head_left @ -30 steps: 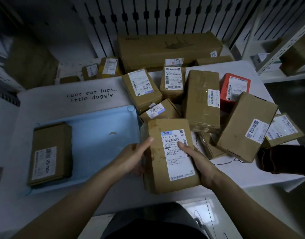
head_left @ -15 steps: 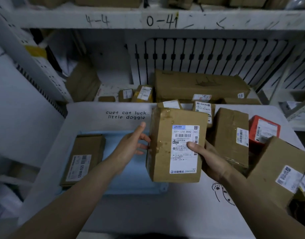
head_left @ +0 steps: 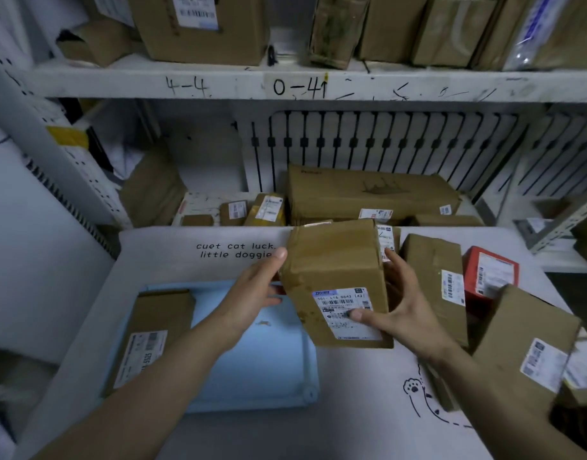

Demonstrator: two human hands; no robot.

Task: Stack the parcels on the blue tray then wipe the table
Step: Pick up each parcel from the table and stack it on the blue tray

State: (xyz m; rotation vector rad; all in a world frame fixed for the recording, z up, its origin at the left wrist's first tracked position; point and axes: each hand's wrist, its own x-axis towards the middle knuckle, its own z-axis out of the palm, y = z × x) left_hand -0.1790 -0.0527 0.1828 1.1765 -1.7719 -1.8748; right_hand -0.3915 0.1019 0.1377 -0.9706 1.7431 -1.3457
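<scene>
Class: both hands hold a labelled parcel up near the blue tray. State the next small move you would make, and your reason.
Probably carry the held parcel leftward and lower it onto the bare part of the blue tray. The left hand and right hand grip it above the tray's right edge, and one flat parcel lies on the tray's left side.

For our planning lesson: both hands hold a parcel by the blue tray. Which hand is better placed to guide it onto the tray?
Probably left: the left hand holds the parcel on the side nearest the tray, above it; the right hand is farther.
</scene>
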